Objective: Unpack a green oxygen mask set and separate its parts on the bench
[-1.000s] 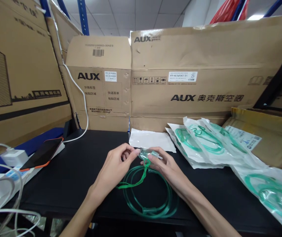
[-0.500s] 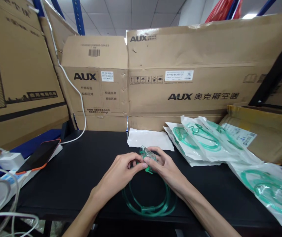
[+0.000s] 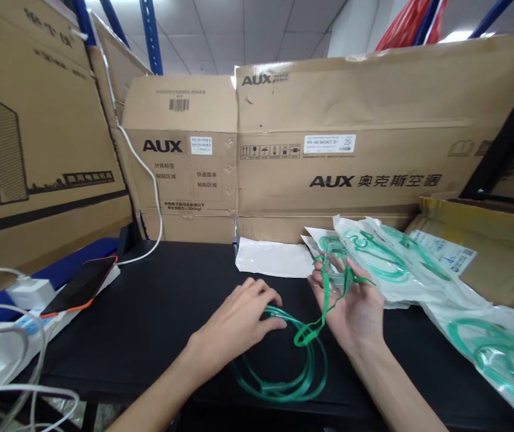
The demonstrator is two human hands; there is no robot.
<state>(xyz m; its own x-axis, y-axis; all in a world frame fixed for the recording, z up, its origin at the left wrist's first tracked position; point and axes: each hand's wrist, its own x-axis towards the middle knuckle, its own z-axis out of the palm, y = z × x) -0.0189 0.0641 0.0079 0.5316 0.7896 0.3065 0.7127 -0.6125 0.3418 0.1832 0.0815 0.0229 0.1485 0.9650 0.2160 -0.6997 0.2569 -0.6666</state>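
While the left hand (image 3: pixel 239 321) is pressing flat and open on the green tubing coil (image 3: pixel 283 372), the right hand (image 3: pixel 351 300) is gripping the clear mask (image 3: pixel 335 273). Its green strap (image 3: pixel 317 321) is dangling between the hands.

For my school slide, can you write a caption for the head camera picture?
Right hand lifts a clear mask with green strap; left hand rests on coiled green tubing.

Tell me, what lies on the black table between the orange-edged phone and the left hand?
In the head view the stretch between the phone and the left hand is bare black table; the white cable ends behind it, near the cardboard.
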